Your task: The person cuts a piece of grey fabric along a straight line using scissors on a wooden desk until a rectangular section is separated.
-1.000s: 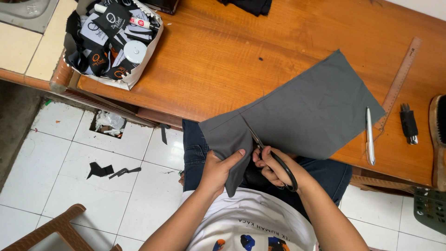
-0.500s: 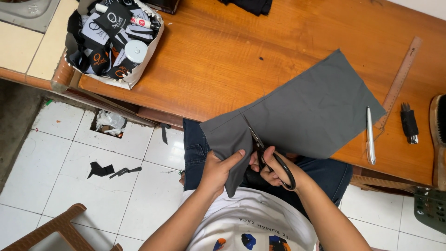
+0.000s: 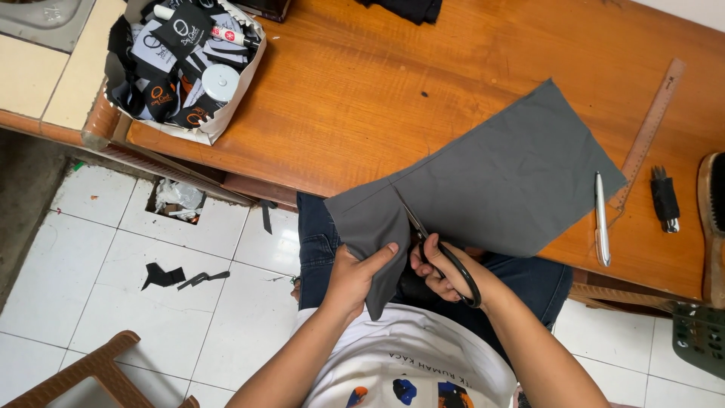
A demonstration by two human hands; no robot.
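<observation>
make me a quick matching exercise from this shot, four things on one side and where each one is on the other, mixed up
Things:
1. scissors
2. pen
3. ruler
4. white box of scraps

Places:
A. at the far left corner of the wooden table
B. lying slantwise on the table, right of the grey fabric
C. in the right hand, blades at the fabric's near edge
D. on the table between the fabric's right edge and the black clip

Pairs: 1-C, 2-D, 3-B, 4-A

The left hand grips the fabric's hanging corner.
</observation>
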